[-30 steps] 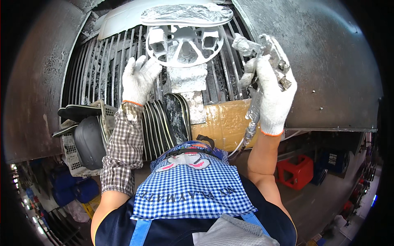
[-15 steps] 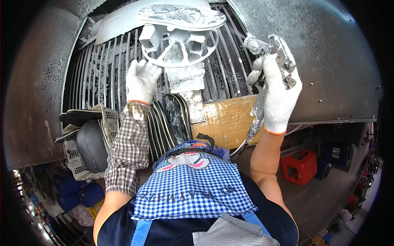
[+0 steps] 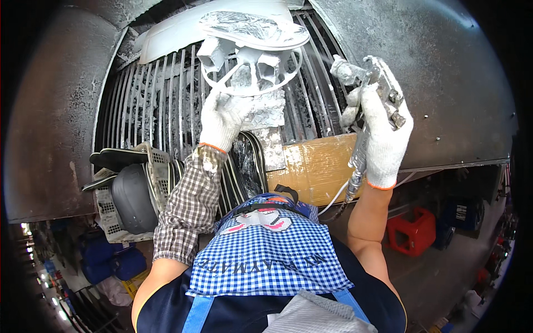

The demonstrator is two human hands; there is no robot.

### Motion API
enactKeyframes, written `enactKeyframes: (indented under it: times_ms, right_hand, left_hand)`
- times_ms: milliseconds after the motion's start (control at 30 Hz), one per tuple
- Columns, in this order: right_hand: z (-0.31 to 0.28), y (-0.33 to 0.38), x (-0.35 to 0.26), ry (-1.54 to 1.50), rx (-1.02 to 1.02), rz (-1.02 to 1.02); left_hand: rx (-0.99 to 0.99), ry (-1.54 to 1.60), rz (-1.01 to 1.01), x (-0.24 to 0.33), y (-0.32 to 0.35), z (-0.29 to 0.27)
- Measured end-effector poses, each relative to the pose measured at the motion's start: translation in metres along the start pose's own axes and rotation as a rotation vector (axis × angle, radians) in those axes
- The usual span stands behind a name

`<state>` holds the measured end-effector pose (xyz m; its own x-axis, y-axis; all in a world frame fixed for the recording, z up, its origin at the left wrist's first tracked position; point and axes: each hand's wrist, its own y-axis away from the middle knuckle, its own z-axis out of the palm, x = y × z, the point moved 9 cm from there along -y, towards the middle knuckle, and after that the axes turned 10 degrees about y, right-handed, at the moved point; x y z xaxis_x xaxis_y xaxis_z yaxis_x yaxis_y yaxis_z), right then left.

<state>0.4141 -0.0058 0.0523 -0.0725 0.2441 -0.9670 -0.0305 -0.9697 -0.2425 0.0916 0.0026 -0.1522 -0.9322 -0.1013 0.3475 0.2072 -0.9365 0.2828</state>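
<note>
My gloved left hand point(image 3: 222, 121) is at the near left rim of a white-crusted wheel-shaped turntable point(image 3: 252, 91), fingers closed at the rim; the fingertips are partly lost against the white. On blocks above the wheel lies a white-edged shoe sole point(image 3: 255, 29) with a crinkled, silvery top. My gloved right hand point(image 3: 386, 122) is wrapped round a metal spray gun point(image 3: 361, 147), whose nozzle end points left toward the sole. A hose runs down from the gun's handle.
Below the turntable stand several black soles with pale edges point(image 3: 250, 161). A pale plastic basket point(image 3: 158, 166) holds dark soles and a black rounded piece point(image 3: 132, 197). Slatted metal grating point(image 3: 150, 100) lies behind, a brown taped board point(image 3: 311, 166) in front, dark metal walls point(image 3: 455, 94) at both sides.
My left hand has moved right and slightly forward, from beside the wheel onto its rim. The turntable and sole have turned a little. My right hand keeps its hold on the spray gun.
</note>
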Motion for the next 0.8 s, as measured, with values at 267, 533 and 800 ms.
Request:
enactKeyframes:
  times_ms: [267, 533, 800]
  right_hand:
    - [-0.009, 0.008, 0.009, -0.022, -0.022, 0.02]
    - [-0.007, 0.018, 0.013, 0.007, -0.051, 0.006]
    - [0.007, 0.03, 0.017, -0.054, -0.129, 0.082]
  left_hand:
    - [0.0, 0.007, 0.049, 0.025, 0.002, -0.007]
    - [0.033, 0.0, 0.124, 0.052, -0.001, -0.006]
    - [-0.009, 0.035, 0.238, 0.087, -0.02, -0.016]
